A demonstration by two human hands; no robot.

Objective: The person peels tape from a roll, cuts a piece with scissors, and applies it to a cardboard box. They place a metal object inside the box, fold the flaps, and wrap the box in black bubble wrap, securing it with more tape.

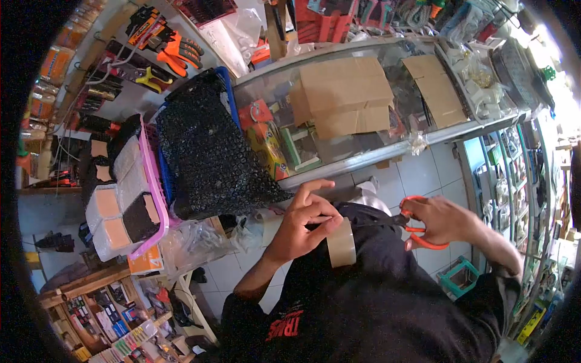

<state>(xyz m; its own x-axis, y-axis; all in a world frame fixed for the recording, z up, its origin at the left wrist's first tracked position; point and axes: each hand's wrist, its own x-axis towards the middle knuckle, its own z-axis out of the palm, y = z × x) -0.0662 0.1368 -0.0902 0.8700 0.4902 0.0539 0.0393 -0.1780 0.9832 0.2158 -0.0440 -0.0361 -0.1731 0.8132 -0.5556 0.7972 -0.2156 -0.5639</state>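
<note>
In front of my black shirt, my left hand (pixel 302 224) grips a roll of tan packing tape (pixel 342 247) between thumb and fingers, its index finger pointing out above the roll. Off to the right, my right hand (pixel 446 221) is closed around the orange handles of a pair of scissors (pixel 433 244). Their dark blades point left, toward the tape, and are hard to make out against the black clothing. Black bubble wrap (pixel 206 145) lies over a blue basket (pixel 227 91) beyond my left hand.
A glass display counter (pixel 339 160) stands ahead, with a cardboard sheet (pixel 348 97) and another cardboard piece (pixel 434 91) on it. At left, a pink basket (pixel 151 181) holds wrapped boxes. A teal crate (pixel 459 278) sits on the tiled floor at right.
</note>
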